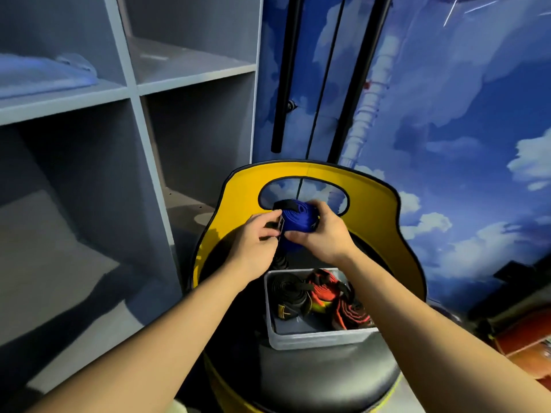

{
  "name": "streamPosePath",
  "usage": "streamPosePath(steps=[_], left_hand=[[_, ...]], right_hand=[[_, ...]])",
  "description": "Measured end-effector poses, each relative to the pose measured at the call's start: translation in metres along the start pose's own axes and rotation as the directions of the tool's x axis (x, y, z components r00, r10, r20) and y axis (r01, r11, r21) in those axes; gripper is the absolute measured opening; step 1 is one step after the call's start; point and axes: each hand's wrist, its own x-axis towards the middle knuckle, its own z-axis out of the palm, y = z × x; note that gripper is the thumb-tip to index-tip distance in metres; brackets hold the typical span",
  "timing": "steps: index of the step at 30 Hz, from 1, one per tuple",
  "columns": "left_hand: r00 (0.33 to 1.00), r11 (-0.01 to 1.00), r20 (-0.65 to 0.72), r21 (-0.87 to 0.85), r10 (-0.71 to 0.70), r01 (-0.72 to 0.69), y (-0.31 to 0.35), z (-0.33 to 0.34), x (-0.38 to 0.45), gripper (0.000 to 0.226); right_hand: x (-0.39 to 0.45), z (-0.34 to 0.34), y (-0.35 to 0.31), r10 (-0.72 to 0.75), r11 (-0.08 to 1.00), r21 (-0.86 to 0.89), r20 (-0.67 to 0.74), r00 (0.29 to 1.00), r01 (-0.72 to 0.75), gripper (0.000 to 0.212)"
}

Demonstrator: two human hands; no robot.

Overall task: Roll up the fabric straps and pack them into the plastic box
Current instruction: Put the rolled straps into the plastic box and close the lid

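Two bare forearms come into view from the bottom edge, one from the lower left corner and one from the lower right. No sleeves show on either; both are uncovered from the frame edge to the wrist. The left hand (258,234) wears no glove, ring, watch or band that can be seen. The right hand (323,235) is equally bare, with nothing at the wrist. Fingernails are too blurred to make out. A small pale patch shows at the bottom edge between the arms; what it is cannot be told.
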Motion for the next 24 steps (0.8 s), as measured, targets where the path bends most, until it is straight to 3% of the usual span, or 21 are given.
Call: streamPosePath(steps=[7,10,13,21,24], left_hand=[[0.990,0.990,0.124,0.137,-0.063,0.046,-0.019,0.005,-0.053,0.027],[0.986,0.921,0.150,0.390,-0.075,0.011,-0.049,0.005,-0.063,0.021],[0.982,0.833,0.177,0.551,-0.063,-0.046,-0.070,0.005,-0.062,0.026],[0.961,0.691,0.278,0.692,0.012,-0.209,-0.077,0.029,-0.046,0.058],[0.955,0.666,0.297,0.715,-0.014,-0.213,-0.081,0.033,-0.041,0.059]], right_hand=[[-0.090,-0.022,0.044,0.095,0.993,0.065,0.068,0.993,-0.099,0.074],[-0.112,-0.019,0.067,0.146,0.986,0.071,0.105,0.984,-0.154,0.077],[-0.119,-0.011,0.083,0.156,0.982,0.086,0.157,0.975,-0.170,0.077],[-0.104,-0.013,0.098,0.121,0.990,0.055,0.185,0.975,-0.133,0.079],[-0.102,-0.010,0.100,0.111,0.991,0.054,0.217,0.970,-0.125,0.082]])
